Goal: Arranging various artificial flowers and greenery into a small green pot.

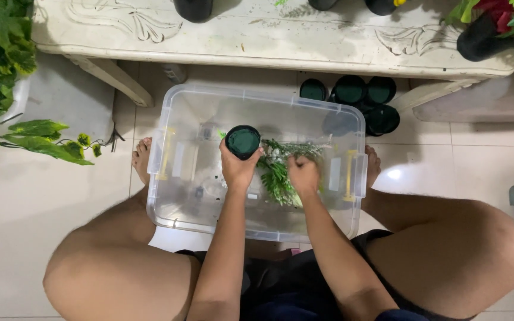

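Left hand: the left hand (238, 168) holds a small round black plastic pot (243, 141) from below, fingers wrapped around its wall; the fingertips are hidden behind the pot.
Pot position: upright over the middle of the clear plastic storage bin (174, 107), its dark green filling facing the camera.
Right hand: the right hand (303, 175) grips a green artificial leafy sprig (278, 172), fingers curled and pressed together on it; the exact pinch point is hidden under the knuckles.
Sprig position: inside the bin, just right of the pot; its stem end cannot be made out.
Bin contents: small dark bits on the floor, too blurred to identify.
Surroundings: stacked black pots (358, 98) lie under the carved white bench (269, 41), partly hidden by the bin's rim.
Cut off: pots on the bench top.
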